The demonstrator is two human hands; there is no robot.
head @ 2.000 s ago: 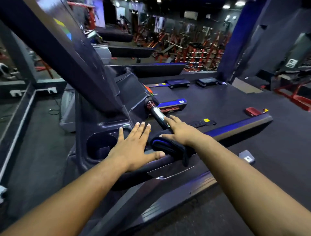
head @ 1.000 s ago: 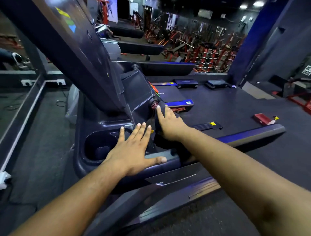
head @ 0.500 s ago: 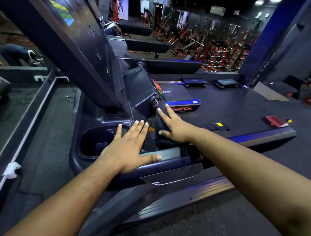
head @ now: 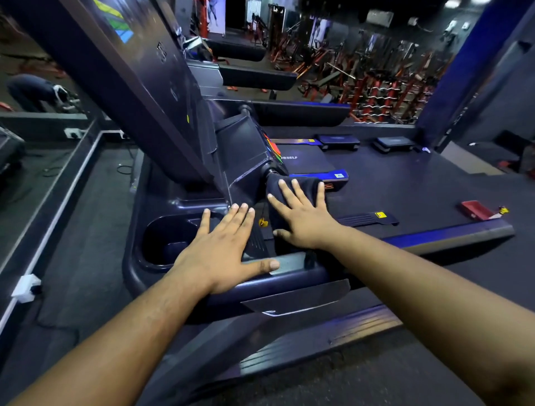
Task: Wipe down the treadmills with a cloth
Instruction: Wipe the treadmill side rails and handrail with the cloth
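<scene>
Two flat hands on a treadmill console [head: 185, 231]: right hand [head: 304, 220] presses dark cloth [head: 292, 185] mid-wipe, left hand [head: 220, 246] braces (other treadmills apparently remain).

1. A dark rubber floor [head: 405, 185] spreads across a dim gym.
2. Red-framed weight racks [head: 376, 95] crowd the far side.
3. A blue pillar [head: 451, 69] rises at right.
4. Two black step platforms [head: 338, 142] sit near it.
5. Ceiling lights [head: 454, 3] glow overhead.
6. White wall sockets [head: 73, 132] line the left edge.

Red weight racks [head: 376, 95] behind step platforms [head: 337, 142] on floor
</scene>
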